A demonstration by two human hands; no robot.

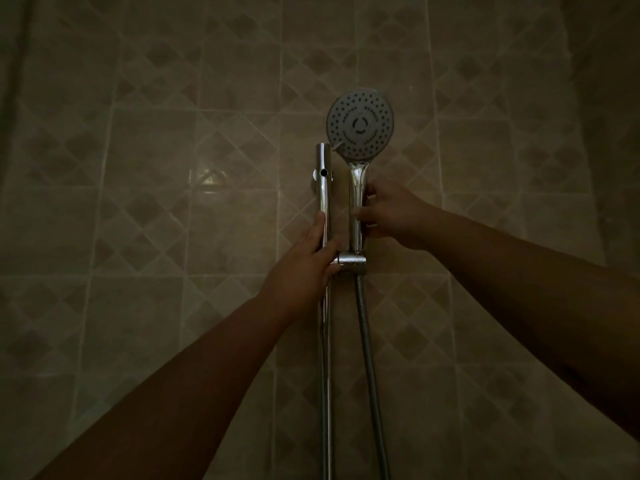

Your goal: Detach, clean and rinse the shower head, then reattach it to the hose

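Against the tiled wall [145,209], one right hand [391,216] grips one shower head [359,124]; one left hand [304,265] clasps one rail [323,188].

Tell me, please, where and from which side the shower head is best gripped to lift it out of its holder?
Grip the shower head by its chrome handle, midway between the spray face and the holder. Come from the right, since the rail stands close on the left. The handle is upright and slim, so fingers can wrap it; the right hand already does, while the left hand steadies the rail.
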